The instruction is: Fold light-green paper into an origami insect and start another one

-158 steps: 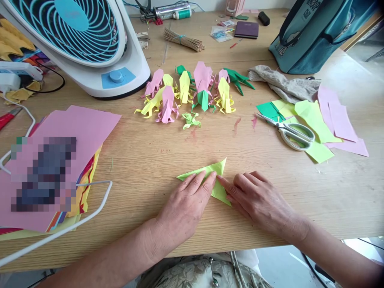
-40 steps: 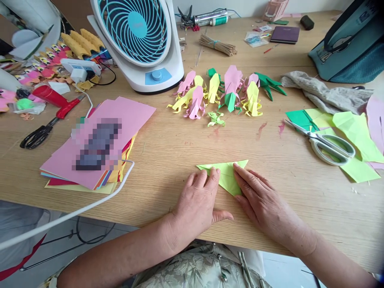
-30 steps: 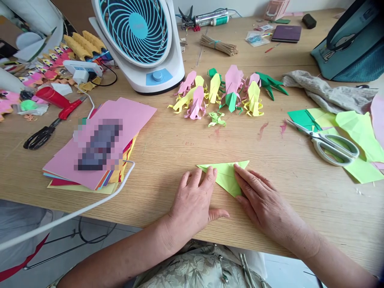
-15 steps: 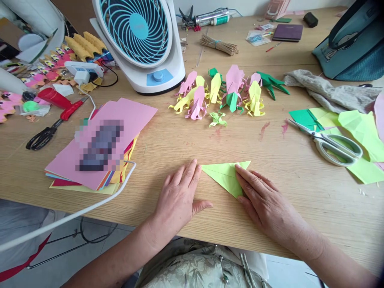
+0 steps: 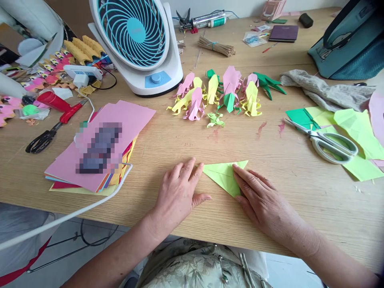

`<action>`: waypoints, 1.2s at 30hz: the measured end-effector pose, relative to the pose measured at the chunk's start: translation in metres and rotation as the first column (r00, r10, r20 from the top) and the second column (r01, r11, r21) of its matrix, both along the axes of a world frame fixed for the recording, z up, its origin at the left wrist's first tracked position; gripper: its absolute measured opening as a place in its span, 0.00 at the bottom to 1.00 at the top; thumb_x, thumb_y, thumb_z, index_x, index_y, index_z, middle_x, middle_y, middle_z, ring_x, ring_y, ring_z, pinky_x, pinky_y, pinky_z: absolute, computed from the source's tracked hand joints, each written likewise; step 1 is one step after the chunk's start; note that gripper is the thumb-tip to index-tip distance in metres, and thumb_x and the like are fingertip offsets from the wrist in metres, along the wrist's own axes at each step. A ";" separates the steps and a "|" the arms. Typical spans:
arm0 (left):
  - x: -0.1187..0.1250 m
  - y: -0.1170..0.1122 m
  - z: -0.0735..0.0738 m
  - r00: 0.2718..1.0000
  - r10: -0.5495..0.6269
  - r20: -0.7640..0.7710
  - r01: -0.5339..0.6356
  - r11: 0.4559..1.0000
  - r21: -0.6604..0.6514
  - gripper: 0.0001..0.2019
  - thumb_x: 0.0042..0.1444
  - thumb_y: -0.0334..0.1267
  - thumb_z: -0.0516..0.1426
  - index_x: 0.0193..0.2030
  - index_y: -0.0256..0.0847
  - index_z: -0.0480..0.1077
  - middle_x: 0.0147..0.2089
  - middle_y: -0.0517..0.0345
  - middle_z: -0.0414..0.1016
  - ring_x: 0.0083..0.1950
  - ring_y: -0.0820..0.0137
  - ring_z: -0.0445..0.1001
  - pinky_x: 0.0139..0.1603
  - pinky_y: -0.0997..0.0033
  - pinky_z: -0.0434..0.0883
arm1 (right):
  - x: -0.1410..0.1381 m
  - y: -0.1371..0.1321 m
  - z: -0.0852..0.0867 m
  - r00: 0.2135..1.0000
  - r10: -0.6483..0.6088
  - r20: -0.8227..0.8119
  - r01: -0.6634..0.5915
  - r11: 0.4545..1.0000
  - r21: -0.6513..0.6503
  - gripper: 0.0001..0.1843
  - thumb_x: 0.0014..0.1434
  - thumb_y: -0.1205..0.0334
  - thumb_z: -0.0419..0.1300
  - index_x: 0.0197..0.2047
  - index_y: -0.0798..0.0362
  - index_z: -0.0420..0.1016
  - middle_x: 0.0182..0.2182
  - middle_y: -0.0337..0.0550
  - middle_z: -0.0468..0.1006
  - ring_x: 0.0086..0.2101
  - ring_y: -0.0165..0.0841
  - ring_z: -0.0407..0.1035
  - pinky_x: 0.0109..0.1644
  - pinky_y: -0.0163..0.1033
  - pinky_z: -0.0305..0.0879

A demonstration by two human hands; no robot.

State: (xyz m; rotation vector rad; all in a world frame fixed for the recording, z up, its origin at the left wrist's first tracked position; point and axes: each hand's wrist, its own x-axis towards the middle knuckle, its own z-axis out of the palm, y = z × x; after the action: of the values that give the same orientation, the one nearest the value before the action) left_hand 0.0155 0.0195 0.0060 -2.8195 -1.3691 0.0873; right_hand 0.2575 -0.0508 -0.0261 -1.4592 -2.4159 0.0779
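A light green sheet of paper (image 5: 222,175), folded into a triangle, lies flat on the wooden table with its long edge at the top. My right hand (image 5: 259,196) rests over its right part, fingers stretched out and pressing the paper down. That hand hides the triangle's right side. My left hand (image 5: 181,188) lies flat on the table at the left, fingers spread and thumb out, its index fingertip close to the triangle's left point. Whether that fingertip touches the paper I cannot tell.
Several folded paper frogs (image 5: 213,94) stand behind the paper. Scissors (image 5: 327,144) lie on green paper scraps (image 5: 364,128) at the right. Coloured sheets (image 5: 132,116) with a blurred dark object are stacked at the left, crossed by a white cable (image 5: 90,218). A fan (image 5: 144,44) stands behind.
The view has shifted slightly. My left fingers have spread a little more. The triangle and my right hand stay nearly as they were.
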 end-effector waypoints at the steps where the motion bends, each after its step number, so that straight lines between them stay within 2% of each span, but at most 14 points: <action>1: 0.001 0.000 0.001 1.000 0.002 0.001 -0.002 1.000 -0.010 0.38 0.59 0.63 0.48 0.69 0.41 0.57 0.71 0.46 0.57 0.62 0.52 0.63 0.56 0.51 0.68 | 0.000 0.000 0.000 1.000 -0.001 -0.001 0.001 1.000 -0.003 0.34 0.68 0.62 0.51 0.72 0.63 0.45 0.67 0.62 0.58 0.63 0.47 0.59 0.64 0.55 0.63; 5: 0.009 0.001 0.005 1.000 -0.012 0.012 0.012 1.000 -0.005 0.38 0.60 0.64 0.45 0.68 0.39 0.60 0.73 0.45 0.53 0.64 0.49 0.61 0.58 0.46 0.66 | -0.001 -0.001 0.001 1.000 -0.005 0.016 0.005 1.000 0.010 0.31 0.68 0.62 0.51 0.70 0.68 0.52 0.67 0.64 0.57 0.63 0.46 0.59 0.65 0.53 0.62; 8: 0.020 0.002 0.002 0.981 -0.190 0.044 0.189 0.982 0.026 0.40 0.60 0.66 0.41 0.70 0.40 0.55 0.75 0.49 0.47 0.73 0.48 0.48 0.67 0.38 0.54 | -0.002 -0.001 0.000 0.999 -0.022 0.026 0.022 1.000 0.015 0.29 0.67 0.61 0.51 0.67 0.69 0.57 0.67 0.65 0.57 0.63 0.47 0.58 0.65 0.53 0.61; 10: 0.027 0.002 -0.002 0.941 -0.332 0.060 0.333 0.943 -0.001 0.41 0.60 0.66 0.39 0.72 0.40 0.51 0.75 0.50 0.47 0.75 0.54 0.43 0.70 0.40 0.47 | -0.002 -0.001 0.001 0.999 -0.043 0.027 0.043 0.999 0.000 0.29 0.67 0.61 0.51 0.66 0.69 0.58 0.67 0.65 0.57 0.64 0.47 0.57 0.66 0.53 0.60; 11: 0.029 0.002 -0.004 0.931 -0.359 0.067 0.360 0.933 -0.020 0.42 0.60 0.65 0.39 0.72 0.38 0.49 0.75 0.49 0.48 0.75 0.56 0.43 0.71 0.42 0.46 | -0.001 -0.001 0.002 0.998 -0.052 0.031 0.053 0.999 -0.012 0.29 0.67 0.60 0.51 0.66 0.68 0.59 0.66 0.64 0.58 0.64 0.47 0.56 0.66 0.53 0.60; 14: 0.030 0.003 -0.008 0.940 -0.335 0.066 0.339 0.938 -0.069 0.43 0.60 0.65 0.39 0.73 0.35 0.46 0.75 0.45 0.47 0.75 0.58 0.44 0.71 0.45 0.48 | -0.001 0.000 0.005 0.996 -0.072 0.051 0.074 0.996 -0.041 0.27 0.67 0.60 0.51 0.66 0.64 0.60 0.66 0.60 0.61 0.63 0.47 0.58 0.65 0.55 0.59; 18: 0.028 0.001 -0.009 0.952 -0.298 0.065 0.303 0.949 -0.087 0.40 0.62 0.63 0.41 0.73 0.38 0.46 0.75 0.45 0.45 0.76 0.58 0.43 0.71 0.45 0.50 | -0.003 -0.003 0.008 0.991 -0.115 0.071 0.118 0.992 -0.035 0.26 0.68 0.60 0.50 0.66 0.61 0.62 0.65 0.56 0.64 0.61 0.47 0.61 0.64 0.57 0.58; 25: 0.027 0.001 -0.012 0.961 -0.247 0.121 0.259 0.962 -0.089 0.38 0.60 0.63 0.45 0.72 0.44 0.50 0.75 0.40 0.44 0.75 0.51 0.44 0.69 0.40 0.51 | -0.002 0.000 0.011 0.967 -0.253 0.040 0.252 0.967 0.038 0.23 0.68 0.60 0.49 0.63 0.61 0.66 0.62 0.55 0.68 0.59 0.46 0.62 0.62 0.55 0.57; 27: 0.026 0.001 -0.013 0.960 -0.250 0.125 0.262 0.961 -0.089 0.38 0.61 0.62 0.45 0.72 0.44 0.49 0.75 0.39 0.43 0.75 0.51 0.43 0.69 0.39 0.50 | -0.002 0.005 0.012 0.976 -0.218 0.028 0.217 0.975 0.042 0.25 0.68 0.60 0.49 0.65 0.60 0.63 0.64 0.55 0.65 0.62 0.46 0.59 0.63 0.55 0.56; 29: 0.026 0.001 -0.014 0.960 -0.250 0.122 0.262 0.961 -0.087 0.38 0.62 0.62 0.44 0.72 0.43 0.49 0.75 0.39 0.42 0.75 0.51 0.42 0.69 0.38 0.49 | -0.003 0.010 0.012 0.993 -0.109 0.043 0.109 0.994 0.004 0.27 0.69 0.59 0.49 0.68 0.57 0.59 0.66 0.52 0.61 0.65 0.45 0.53 0.65 0.55 0.54; 31: 0.026 0.000 -0.013 0.962 -0.246 0.119 0.256 0.963 -0.083 0.37 0.62 0.62 0.43 0.72 0.42 0.48 0.75 0.40 0.42 0.75 0.51 0.42 0.69 0.37 0.49 | -0.004 0.014 0.011 0.996 -0.068 0.065 0.070 0.997 -0.036 0.26 0.69 0.57 0.47 0.68 0.56 0.59 0.67 0.50 0.60 0.66 0.46 0.51 0.66 0.57 0.52; 36: 0.025 -0.003 -0.010 0.966 -0.236 0.110 0.245 0.966 -0.085 0.36 0.64 0.60 0.42 0.73 0.42 0.47 0.76 0.41 0.41 0.76 0.53 0.42 0.69 0.37 0.48 | 0.004 0.017 0.010 0.943 -0.320 0.085 0.322 0.947 -0.008 0.25 0.69 0.56 0.47 0.62 0.63 0.67 0.63 0.58 0.66 0.62 0.49 0.58 0.63 0.56 0.56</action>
State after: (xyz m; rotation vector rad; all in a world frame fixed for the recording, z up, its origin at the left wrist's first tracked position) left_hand 0.0407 0.0164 -0.0042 -3.0864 -1.0514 0.0132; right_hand 0.2612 -0.0334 -0.0159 -1.8803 -2.2086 -0.0313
